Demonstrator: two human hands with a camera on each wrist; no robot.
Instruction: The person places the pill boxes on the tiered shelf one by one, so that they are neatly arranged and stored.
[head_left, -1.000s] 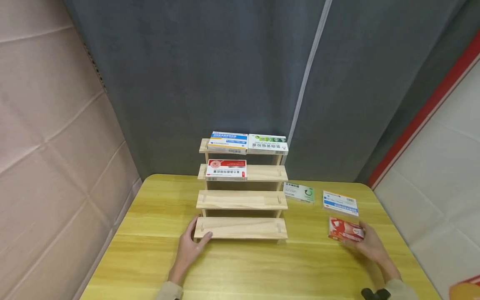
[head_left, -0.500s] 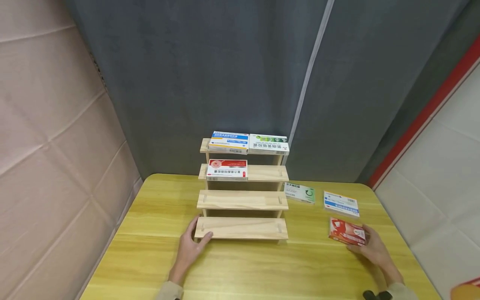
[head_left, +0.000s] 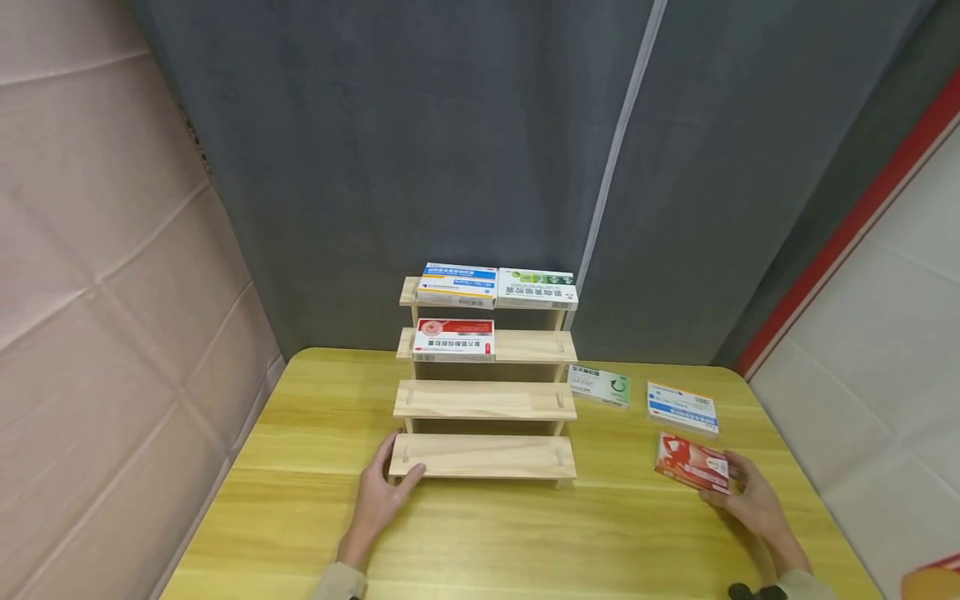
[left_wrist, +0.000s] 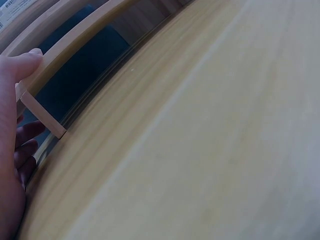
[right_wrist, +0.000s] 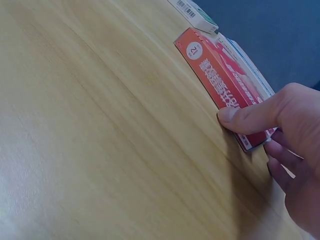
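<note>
A four-step wooden rack [head_left: 480,457] stands mid-table in the head view. My left hand [head_left: 381,493] grips the left end of its lowest step, thumb on top of the board and fingers round the side; the left wrist view shows the thumb [left_wrist: 29,62] on the board's edge. On the right, my right hand [head_left: 753,500] pinches the right end of a red medicine box [head_left: 693,463]. In the right wrist view its thumb presses the box's long orange-red side [right_wrist: 212,75], with the other fingers at the end and partly hidden.
White-and-blue [head_left: 682,408] and white-and-green [head_left: 597,386] medicine boxes lie on the table [head_left: 315,400] behind the red one. The rack's top step bears a blue-and-white box [head_left: 457,285] and a green-and-white box [head_left: 536,288]; a red-and-white box [head_left: 453,340] lies one step lower.
My right hand has shifted slightly right and nearer along the red medicine box, to its right end. The box has moved only slightly. My left hand stays on the rack.
</note>
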